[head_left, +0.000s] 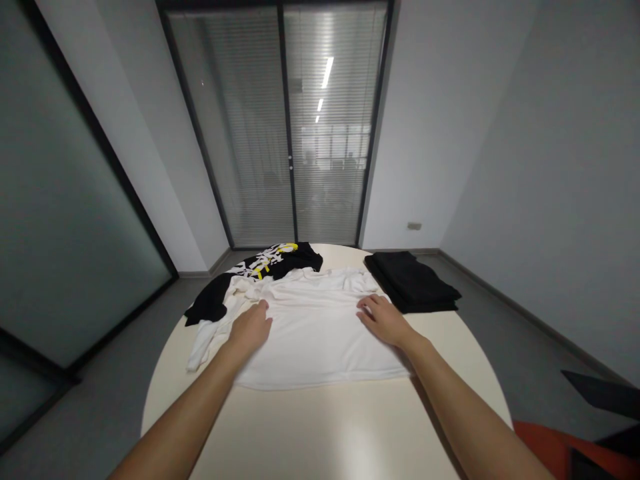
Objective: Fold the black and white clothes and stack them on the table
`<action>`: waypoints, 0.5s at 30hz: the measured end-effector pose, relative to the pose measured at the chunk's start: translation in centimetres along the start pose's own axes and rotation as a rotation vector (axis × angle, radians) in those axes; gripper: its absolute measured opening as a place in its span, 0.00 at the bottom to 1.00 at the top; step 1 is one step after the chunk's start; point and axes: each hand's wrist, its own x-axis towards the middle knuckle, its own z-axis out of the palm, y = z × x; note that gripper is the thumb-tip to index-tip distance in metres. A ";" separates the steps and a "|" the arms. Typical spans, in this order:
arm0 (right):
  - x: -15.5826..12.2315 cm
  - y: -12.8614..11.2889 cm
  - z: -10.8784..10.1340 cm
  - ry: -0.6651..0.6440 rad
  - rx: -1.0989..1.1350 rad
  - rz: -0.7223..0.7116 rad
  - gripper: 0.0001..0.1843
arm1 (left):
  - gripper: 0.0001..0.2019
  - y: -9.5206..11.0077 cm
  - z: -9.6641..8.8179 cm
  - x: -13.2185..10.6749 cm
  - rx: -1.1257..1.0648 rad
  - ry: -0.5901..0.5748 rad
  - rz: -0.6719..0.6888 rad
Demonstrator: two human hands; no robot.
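A white T-shirt (315,333) lies spread in the middle of a round, cream-coloured table (320,433), its hem toward the person and its collar end bunched up at the far side. Both hands rest on it, palms down. The left hand (250,328) lies flat on the shirt's left part, just inside the left sleeve, fingers loosely together and pointing away from the person, gripping nothing. The right hand (383,319) lies flat near the shirt's right edge, fingers spread a little and pointing inward toward the collar end, also holding nothing. The flat body of the shirt stretches between the two hands. The left sleeve trails outward past the left hand toward the table's rim.

Beyond the shirt, at the far left, a black garment with white and yellow print (260,270) lies crumpled, partly tucked under the white shirt's upper edge and hanging toward the table's edge. At the far right, just beside the right hand, sits a folded stack of black clothes (413,280), apart from the white shirt. Behind the table stands a glass door with blinds (285,133). An orange seat (550,447) shows at the lower right.
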 end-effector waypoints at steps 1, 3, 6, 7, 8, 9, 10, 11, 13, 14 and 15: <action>0.0 0.0 0.1 0.005 -0.022 0.012 0.14 | 0.14 0.2 0.1 0.3 -0.013 0.006 0.016; -0.1 0.2 0.4 0.013 -0.061 0.039 0.15 | 0.15 0.6 0.4 1.0 -0.046 0.023 0.033; 0.0 0.7 0.9 0.036 -0.088 0.062 0.16 | 0.13 0.6 1.1 2.1 -0.106 0.052 0.039; 0.0 1.0 1.0 0.045 -0.085 0.063 0.17 | 0.12 0.5 1.3 2.3 -0.129 0.064 0.043; 0.1 1.2 1.0 0.053 -0.080 0.064 0.17 | 0.12 0.3 1.5 2.4 -0.153 0.077 0.048; 0.1 1.4 1.0 0.058 -0.076 0.064 0.18 | 0.11 0.1 1.7 2.5 -0.176 0.088 0.053; 0.2 1.5 0.8 0.060 -0.076 0.064 0.18 | 0.11 -0.1 1.9 2.5 -0.198 0.098 0.060; 0.3 1.5 0.5 0.058 -0.083 0.066 0.17 | 0.10 -0.4 2.1 2.4 -0.218 0.106 0.067; 0.5 0.7 -0.3 0.049 -0.111 0.067 0.15 | 0.09 -0.8 2.4 2.3 -0.252 0.113 0.090; 0.6 -0.2 -0.8 0.043 -0.125 0.059 0.14 | 0.09 -1.0 2.5 2.2 -0.267 0.113 0.105; 0.7 -1.3 -1.3 0.040 -0.122 0.035 0.14 | 0.08 -1.1 2.5 2.2 -0.279 0.114 0.120</action>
